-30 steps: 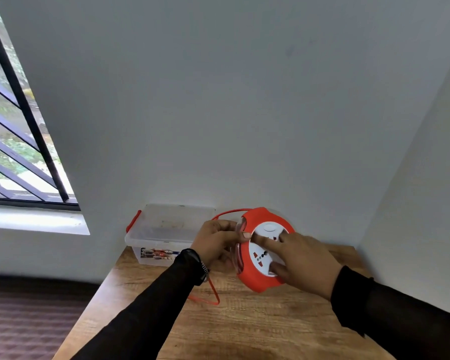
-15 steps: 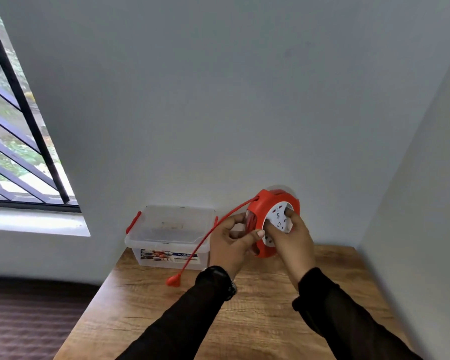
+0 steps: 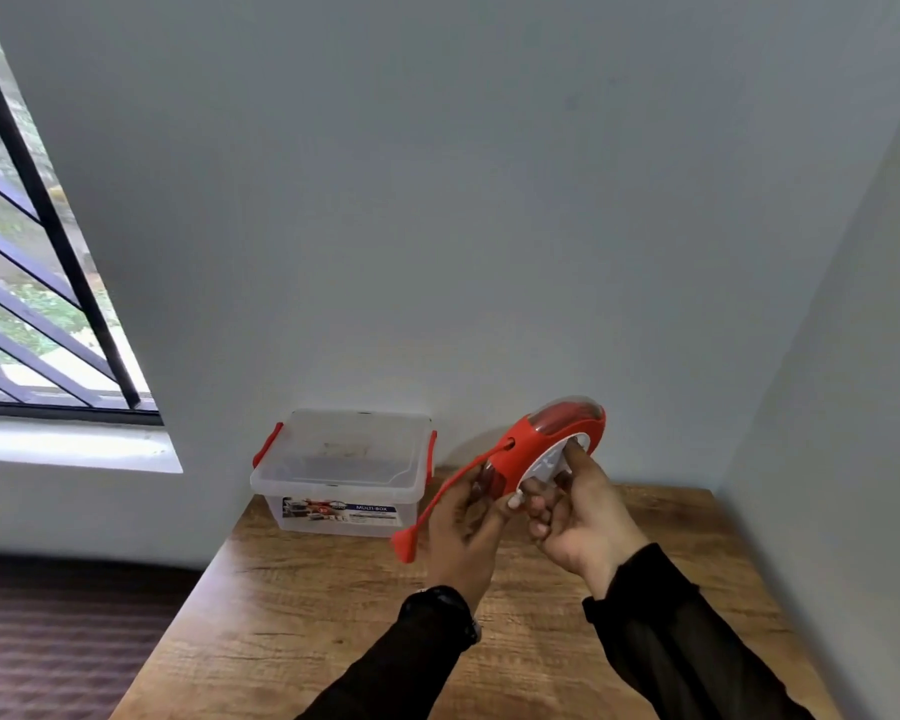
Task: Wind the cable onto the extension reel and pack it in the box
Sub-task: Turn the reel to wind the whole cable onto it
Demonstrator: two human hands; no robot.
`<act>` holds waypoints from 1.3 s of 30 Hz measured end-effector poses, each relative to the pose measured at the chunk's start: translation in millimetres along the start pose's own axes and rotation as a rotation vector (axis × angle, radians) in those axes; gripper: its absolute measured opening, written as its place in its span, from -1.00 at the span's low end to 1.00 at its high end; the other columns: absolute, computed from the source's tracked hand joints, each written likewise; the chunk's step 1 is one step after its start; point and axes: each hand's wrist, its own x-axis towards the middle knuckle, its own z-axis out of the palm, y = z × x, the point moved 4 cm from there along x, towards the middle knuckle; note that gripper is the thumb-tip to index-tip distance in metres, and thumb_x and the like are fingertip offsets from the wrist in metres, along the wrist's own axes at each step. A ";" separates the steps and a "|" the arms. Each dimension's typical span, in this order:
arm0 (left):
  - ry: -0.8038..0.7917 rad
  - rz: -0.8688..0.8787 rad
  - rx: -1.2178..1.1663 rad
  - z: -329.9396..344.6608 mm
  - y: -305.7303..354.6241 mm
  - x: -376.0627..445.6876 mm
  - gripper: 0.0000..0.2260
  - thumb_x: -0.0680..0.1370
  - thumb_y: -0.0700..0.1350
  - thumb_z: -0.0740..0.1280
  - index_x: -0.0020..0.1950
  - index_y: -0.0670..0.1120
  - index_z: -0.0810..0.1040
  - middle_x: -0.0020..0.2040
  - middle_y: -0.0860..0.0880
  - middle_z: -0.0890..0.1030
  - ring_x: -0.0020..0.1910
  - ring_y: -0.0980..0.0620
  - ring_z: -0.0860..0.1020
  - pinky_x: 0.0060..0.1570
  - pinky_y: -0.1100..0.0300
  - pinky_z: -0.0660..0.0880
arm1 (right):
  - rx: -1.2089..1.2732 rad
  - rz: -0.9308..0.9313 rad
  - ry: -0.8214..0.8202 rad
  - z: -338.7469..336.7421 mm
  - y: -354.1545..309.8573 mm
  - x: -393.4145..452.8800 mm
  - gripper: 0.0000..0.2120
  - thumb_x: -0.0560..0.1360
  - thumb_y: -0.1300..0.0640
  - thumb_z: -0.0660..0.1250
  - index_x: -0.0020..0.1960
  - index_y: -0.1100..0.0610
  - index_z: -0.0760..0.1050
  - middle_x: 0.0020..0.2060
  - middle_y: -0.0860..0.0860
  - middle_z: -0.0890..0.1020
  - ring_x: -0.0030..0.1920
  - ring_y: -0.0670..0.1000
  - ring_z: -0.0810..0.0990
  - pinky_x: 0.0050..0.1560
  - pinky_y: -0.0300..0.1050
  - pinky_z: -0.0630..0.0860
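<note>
A round red extension reel (image 3: 536, 444) with a white socket face is held up in the air above the wooden table (image 3: 333, 615), tilted on edge. My left hand (image 3: 463, 532) grips its lower left rim. My right hand (image 3: 578, 517) holds the white face, fingers pressed on it. A short length of red cable (image 3: 448, 491) runs out of the reel's side and ends in a red plug (image 3: 404, 545) hanging left of my left hand. A clear plastic box (image 3: 344, 475) with red clips stands at the table's back, left of the reel, with no lid on it.
The table stands in a corner, with a white wall behind and another on the right. A barred window and its sill are at the left. Dark striped flooring lies beyond the table's left edge.
The reel has been lifted higher and tilted more on edge. The loose cable has become much shorter, and the plug has risen off the table toward my left hand.
</note>
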 end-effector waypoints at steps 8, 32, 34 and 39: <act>0.023 -0.077 -0.015 -11.9 4.0 19.4 -0.69 0.46 -0.05 0.46 0.19 0.01 0.58 -0.06 -0.15 0.66 -0.21 -0.07 0.61 -0.23 -0.05 0.62 | -0.369 -0.054 -0.120 -8.7 -15.1 -15.8 -0.79 0.53 -0.03 0.26 0.06 0.07 0.51 -0.14 0.08 0.73 -0.46 -0.09 0.52 -0.46 -0.21 0.24; -0.402 -0.347 0.217 -44.2 26.4 48.6 -0.78 0.42 -0.03 0.46 -0.03 -0.12 0.69 -0.18 -0.29 0.67 -0.32 -0.18 0.61 -0.49 0.22 0.52 | -2.213 -1.144 -0.443 -5.9 -11.9 -33.1 -0.42 0.56 -0.20 0.05 0.45 -0.33 -0.20 0.10 0.08 0.50 0.09 0.11 0.48 -0.03 -0.06 0.38; -0.404 -0.375 0.204 -45.2 21.9 44.6 -0.78 0.41 -0.02 0.47 -0.01 -0.10 0.69 -0.15 -0.29 0.68 -0.28 -0.23 0.61 -0.45 0.19 0.53 | -2.203 -1.115 -0.425 -5.1 -12.3 -30.2 -0.39 0.52 -0.21 0.14 0.46 -0.31 -0.11 0.07 0.05 0.53 0.07 0.10 0.51 -0.03 -0.05 0.41; -0.459 -0.379 0.223 -35.3 13.3 37.4 -0.79 0.43 -0.12 0.47 0.03 -0.15 0.66 -0.26 -0.19 0.64 -0.41 -0.11 0.58 -0.54 0.25 0.48 | -2.316 -1.021 -0.382 -7.9 -8.2 -19.4 -0.36 0.45 -0.14 0.26 0.44 -0.26 0.04 0.13 0.08 0.58 0.08 0.15 0.56 -0.11 -0.07 0.45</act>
